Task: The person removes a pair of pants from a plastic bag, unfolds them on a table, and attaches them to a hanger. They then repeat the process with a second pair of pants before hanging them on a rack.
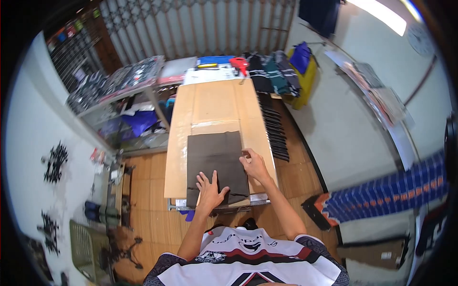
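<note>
A folded dark brown cloth (214, 155), perhaps a garment, lies flat on the cardboard-topped table (214, 102). Its near end reaches the table's front edge, where the layers look slightly uneven. My left hand (211, 191) rests on the near part of the cloth, palm down with fingers spread. At the cloth's right edge is my right hand (254, 166), its thumb and fingers curled together on the border. The fabric between those fingertips is too small to make out clearly.
Papers, a yellow tool (207, 66) and a red tool (239, 65) lie at the table's far end. Packed garments top the glass cabinet (119, 100) at left. Dark hangers (274, 128) line the right side. A blue patterned roll (386, 190) stands nearer on the right.
</note>
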### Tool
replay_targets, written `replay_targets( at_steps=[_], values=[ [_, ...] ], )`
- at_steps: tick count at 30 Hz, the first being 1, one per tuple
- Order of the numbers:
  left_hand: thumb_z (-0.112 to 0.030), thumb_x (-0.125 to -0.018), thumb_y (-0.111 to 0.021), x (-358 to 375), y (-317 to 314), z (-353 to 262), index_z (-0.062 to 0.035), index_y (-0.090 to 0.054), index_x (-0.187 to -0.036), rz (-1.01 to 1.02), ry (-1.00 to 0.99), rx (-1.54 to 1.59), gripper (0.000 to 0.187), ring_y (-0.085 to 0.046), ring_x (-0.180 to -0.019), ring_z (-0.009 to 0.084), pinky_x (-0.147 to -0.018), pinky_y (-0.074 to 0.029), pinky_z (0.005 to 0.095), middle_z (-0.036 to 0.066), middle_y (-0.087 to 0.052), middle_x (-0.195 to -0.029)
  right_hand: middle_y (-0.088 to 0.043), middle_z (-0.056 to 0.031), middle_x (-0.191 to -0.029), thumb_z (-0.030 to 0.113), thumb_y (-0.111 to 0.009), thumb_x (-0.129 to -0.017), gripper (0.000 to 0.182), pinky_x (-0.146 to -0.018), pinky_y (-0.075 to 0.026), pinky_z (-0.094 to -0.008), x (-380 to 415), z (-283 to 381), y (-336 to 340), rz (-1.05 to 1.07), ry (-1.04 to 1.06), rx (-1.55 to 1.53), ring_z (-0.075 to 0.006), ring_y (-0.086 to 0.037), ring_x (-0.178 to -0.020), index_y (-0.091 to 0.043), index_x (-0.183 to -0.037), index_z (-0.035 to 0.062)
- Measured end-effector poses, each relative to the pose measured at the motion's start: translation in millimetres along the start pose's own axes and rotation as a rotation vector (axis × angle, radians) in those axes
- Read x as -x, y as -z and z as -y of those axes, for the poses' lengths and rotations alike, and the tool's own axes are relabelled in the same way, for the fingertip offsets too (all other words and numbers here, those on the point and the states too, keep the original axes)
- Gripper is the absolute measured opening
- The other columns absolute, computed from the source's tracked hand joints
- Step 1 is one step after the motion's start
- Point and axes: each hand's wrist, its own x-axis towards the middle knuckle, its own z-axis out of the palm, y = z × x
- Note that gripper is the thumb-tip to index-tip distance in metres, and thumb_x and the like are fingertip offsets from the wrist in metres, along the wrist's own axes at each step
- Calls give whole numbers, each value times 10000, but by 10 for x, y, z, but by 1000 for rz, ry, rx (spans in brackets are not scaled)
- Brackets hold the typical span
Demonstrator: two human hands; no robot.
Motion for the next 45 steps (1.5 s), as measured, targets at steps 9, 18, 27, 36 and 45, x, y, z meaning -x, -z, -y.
replay_targets(
  at_steps=[9,18,27,36,45],
  values=[
    [-548,-916,-669,334,-290,-154,18,-140,-1598,-163,262,92,1033,-71,-1463,642,-1186,-113,665,524,-49,-1527,-463,-142,-1551,393,-610,-961,459,-1135,-319,-610,-625,-234,-611,147,338,512,-366,-373,-1455,-608,-1377,198],
    [-587,-950,-579,-349,-103,143,38,-239,-1567,-236,207,-5,942,-137,-1435,664,-1182,-129,666,543,-151,-1492,-383,-166,-1603,484,-565,-975,572,-1111,-221,-738,-328,-287,-667,-27,134,633,-358,-302,-1502,-521,-1474,208],
    [-587,-933,-596,-1492,4,537,-30,-419,-1511,-439,-99,-129,822,-244,-1421,593,-1186,-184,624,448,-302,-1484,-192,-375,-1600,533,-611,-939,804,-1094,-103,-802,266,96,-853,-119,-25,624,-527,-130,-1509,-355,-1570,105],
    [-584,-909,-632,-2091,216,645,-113,-465,-1498,-401,-281,-74,773,-327,-1427,467,-1165,-257,585,322,-349,-1522,-118,-422,-1585,593,-612,-925,866,-1088,-102,-801,443,129,-1127,-140,0,672,-584,-59,-1491,-314,-1592,129],
    [-227,-875,-712,-2961,313,916,-91,-714,-1134,-464,-180,118,293,-501,-1183,412,-1011,-429,549,204,-566,-1210,-86,-418,-1595,586,-621,-923,867,-1067,-95,-824,264,154,-1282,-161,-49,697,-585,-17,-1494,-311,-1595,136]
  ],
)
